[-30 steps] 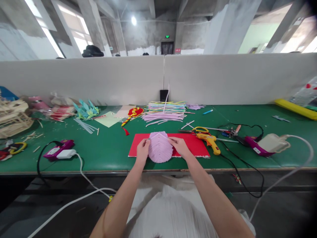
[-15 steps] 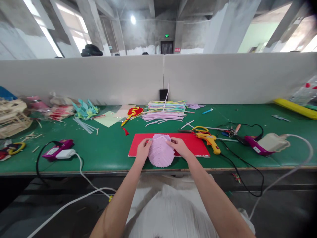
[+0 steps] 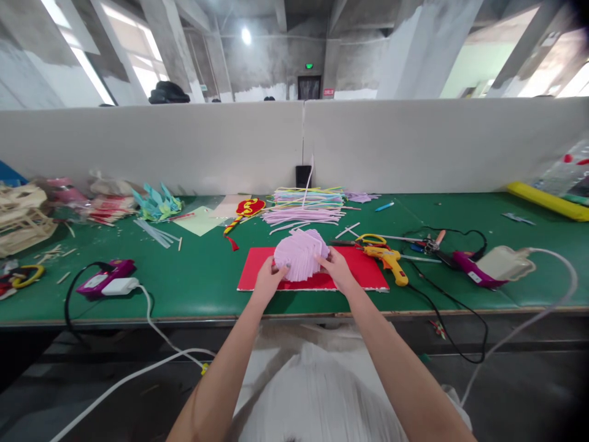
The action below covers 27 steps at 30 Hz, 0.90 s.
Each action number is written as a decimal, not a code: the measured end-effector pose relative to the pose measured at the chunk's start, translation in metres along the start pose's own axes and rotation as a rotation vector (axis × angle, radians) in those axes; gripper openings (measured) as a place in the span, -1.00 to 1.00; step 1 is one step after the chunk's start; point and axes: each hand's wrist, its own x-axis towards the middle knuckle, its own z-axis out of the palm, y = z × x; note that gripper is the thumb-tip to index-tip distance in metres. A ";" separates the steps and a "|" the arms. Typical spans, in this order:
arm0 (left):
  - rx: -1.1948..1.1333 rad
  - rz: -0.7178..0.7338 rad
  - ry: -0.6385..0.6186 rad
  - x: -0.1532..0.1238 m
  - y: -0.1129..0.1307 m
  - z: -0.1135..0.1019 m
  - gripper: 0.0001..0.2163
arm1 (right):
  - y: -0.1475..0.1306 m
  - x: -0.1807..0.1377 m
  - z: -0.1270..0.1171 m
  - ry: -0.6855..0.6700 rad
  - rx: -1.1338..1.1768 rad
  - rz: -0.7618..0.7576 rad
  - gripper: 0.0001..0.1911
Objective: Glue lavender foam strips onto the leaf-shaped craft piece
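Both hands grip a lilac piece of overlapping folded paper strips, roughly rounded with a jagged edge. My left hand is closed on its lower left edge, thumb on top. On the right edge, my right hand pinches it the same way. Beneath lies a red board with pale, worn edges. To its right rests a yellow glue gun, with yellow-handled scissors just behind it. Farther back is a pile of pastel paper strips.
A red and yellow fan-shaped ornament and pale green paper lie left of the strips. Purple power sockets with cables sit on the left, another on the right. A grey partition runs along the green table's back.
The lilac paper piece has been turned and shifted away from me, from overhanging the red board's front edge to lying above the board. Both hands remain on it.
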 end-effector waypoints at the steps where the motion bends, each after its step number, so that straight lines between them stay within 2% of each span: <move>1: 0.012 0.016 0.008 0.000 0.000 -0.001 -0.62 | 0.000 0.000 0.000 -0.012 -0.002 -0.003 -0.44; 10: 0.055 0.051 0.029 -0.003 0.002 -0.005 -0.68 | 0.003 0.000 -0.003 -0.058 -0.021 -0.020 -0.47; 14: 0.055 0.047 0.055 -0.003 0.002 -0.004 -0.61 | 0.008 0.003 -0.004 -0.045 -0.003 -0.017 -0.48; 19: -0.103 -0.067 -0.098 -0.003 0.003 0.000 -0.45 | 0.012 0.007 -0.004 0.022 0.011 -0.059 -0.39; 22: -0.116 -0.040 -0.148 -0.006 0.003 0.003 -0.50 | 0.010 0.005 -0.003 0.002 -0.028 -0.055 -0.39; 27: -0.016 0.030 -0.143 -0.008 0.002 0.004 -0.56 | 0.005 0.000 -0.002 -0.048 -0.118 -0.071 -0.45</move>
